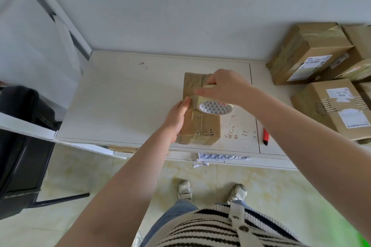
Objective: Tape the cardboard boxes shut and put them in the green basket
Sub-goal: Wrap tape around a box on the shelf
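A brown cardboard box [208,124] lies on the white table [124,102], its long side running away from me, with clear tape along its middle seam. My right hand [226,86] grips a roll of clear tape [214,106] held over the box's middle. My left hand [177,116] lies against the box's left side, thumb up near the tape's free end. A blurred green patch [349,224] shows at the bottom right corner; I cannot tell whether it is the basket.
Several more cardboard boxes [321,78] with labels are stacked at the table's right end. A red and black cutter [265,136] lies right of the box. A black chair [22,146] stands at the left. A patterned cloth [216,157] hangs under the table's front edge.
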A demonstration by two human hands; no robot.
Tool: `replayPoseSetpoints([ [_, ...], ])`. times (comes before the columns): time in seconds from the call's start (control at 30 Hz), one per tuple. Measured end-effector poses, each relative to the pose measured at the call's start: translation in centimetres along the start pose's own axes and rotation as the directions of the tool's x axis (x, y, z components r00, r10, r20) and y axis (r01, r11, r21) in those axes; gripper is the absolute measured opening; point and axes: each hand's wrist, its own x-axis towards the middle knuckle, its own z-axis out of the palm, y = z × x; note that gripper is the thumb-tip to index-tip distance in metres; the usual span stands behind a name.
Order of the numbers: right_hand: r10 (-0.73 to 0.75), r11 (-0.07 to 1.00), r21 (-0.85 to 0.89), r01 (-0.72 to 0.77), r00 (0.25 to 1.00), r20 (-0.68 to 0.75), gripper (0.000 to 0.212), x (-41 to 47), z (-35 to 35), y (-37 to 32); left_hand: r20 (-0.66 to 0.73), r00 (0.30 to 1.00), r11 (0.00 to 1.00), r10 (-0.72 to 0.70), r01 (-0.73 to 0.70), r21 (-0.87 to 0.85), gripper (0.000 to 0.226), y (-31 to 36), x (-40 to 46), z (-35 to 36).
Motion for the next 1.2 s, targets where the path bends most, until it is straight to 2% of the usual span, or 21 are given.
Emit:
replayPoseSetpoints([
  [0.07,-0.006,0.994,-0.113,0.000,0.999,-0.054,0.049,-0.7,-0.4,1.4,-0.018,1.000,1.000,0.015,-0.015,0.015,0.030,-0.2,0.2,-0.4],
  [0.17,0.032,0.978,-0.204,-0.049,0.996,-0.089,0.048,-1.5,-0.1,4.1,-0.017,0.999,0.997,0.048,-0.047,0.058,0.051,-0.3,0.4,-0.5],
  [0.33,0.182,0.983,0.035,-0.182,0.983,0.001,0.055,-0.4,2.9,7.0,0.002,0.999,0.997,0.046,-0.046,0.066,0.044,0.1,0.0,-0.3],
  [0.47,0.176,0.960,0.209,-0.188,0.982,0.075,0.053,0.3,4.7,8.2,0.009,0.999,0.996,0.037,-0.038,0.079,0.036,0.4,-0.1,-0.6],
  [0.53,0.165,0.944,0.271,-0.187,0.981,0.102,0.052,0.4,5.0,8.5,0.025,0.999,0.987,0.047,-0.050,0.150,0.038,0.6,-0.4,-0.5],
  [0.67,0.153,0.941,0.283,-0.185,0.979,0.133,0.053,0.5,5.0,8.8,-0.076,0.986,0.882,0.148,-0.097,0.462,0.062,2.1,0.0,0.5],
  [0.8,0.150,0.939,0.291,-0.186,0.979,0.141,0.053,0.4,4.9,8.8,-0.145,0.979,0.858,0.142,-0.049,0.511,0.089,2.8,-0.2,2.7],
  [0.87,0.146,0.941,0.287,-0.178,0.981,0.128,0.052,0.3,4.9,8.4,-0.174,0.965,0.818,0.196,-0.064,0.571,0.098,2.4,-0.3,2.6],
  [0.93,0.138,0.948,0.271,-0.164,0.984,0.112,0.050,0.1,4.7,7.9,-0.192,0.952,0.827,0.238,-0.095,0.554,0.092,2.2,0.1,2.1],
  [1.0,0.132,0.959,0.240,-0.151,0.987,0.092,0.048,0.2,3.9,7.4,-0.195,0.953,0.877,0.231,-0.118,0.466,0.082,1.9,0.3,1.8],
  [1.1,0.123,0.989,0.074,-0.127,0.991,0.058,0.051,0.4,1.9,6.7,-0.169,0.977,0.975,0.133,-0.098,0.201,0.071,1.4,0.1,2.3],
  [1.2,0.084,0.995,-0.060,-0.083,0.996,0.024,0.052,0.4,0.4,5.9,-0.131,0.988,0.996,0.085,-0.080,0.040,0.068,1.0,-0.1,2.9],
])
